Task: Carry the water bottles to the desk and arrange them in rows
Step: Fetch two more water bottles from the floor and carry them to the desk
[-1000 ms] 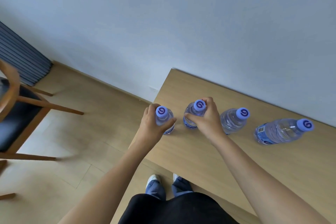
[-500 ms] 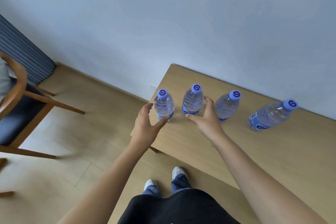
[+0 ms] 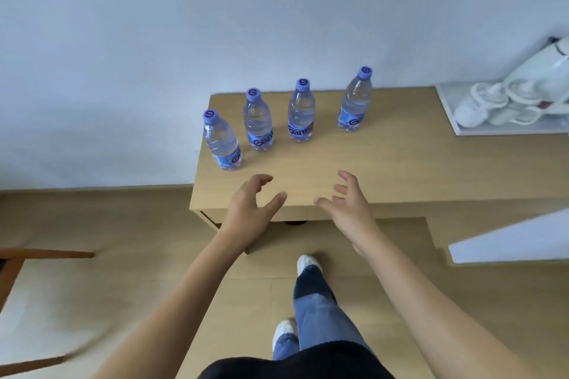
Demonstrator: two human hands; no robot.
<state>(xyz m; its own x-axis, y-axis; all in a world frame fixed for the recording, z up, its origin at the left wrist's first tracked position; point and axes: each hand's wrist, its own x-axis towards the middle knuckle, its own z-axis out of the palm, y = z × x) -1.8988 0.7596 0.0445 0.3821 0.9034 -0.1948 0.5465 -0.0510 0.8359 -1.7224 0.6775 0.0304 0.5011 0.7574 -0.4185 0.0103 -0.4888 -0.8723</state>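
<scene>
Several clear water bottles with blue caps stand upright in a row along the back of the wooden desk (image 3: 385, 163): the leftmost bottle (image 3: 222, 141), a second bottle (image 3: 258, 121), a third bottle (image 3: 301, 112) and the rightmost bottle (image 3: 354, 101). My left hand (image 3: 251, 206) hovers over the desk's front edge, fingers loosely spread and holding nothing. My right hand (image 3: 348, 200) hangs beside it, also empty with relaxed fingers. Both hands are well short of the bottles.
A white tray (image 3: 455, 120) with white cups and a white kettle sits at the desk's right end. A wooden chair (image 3: 18, 258) stands at the left on the floor. A white panel edge (image 3: 508, 240) juts in from the right. My feet stand in front of the desk.
Both hands let go of the two left bottles and drew back toward me. The view has pulled back and swung, so all the bottles now show standing on the desk.
</scene>
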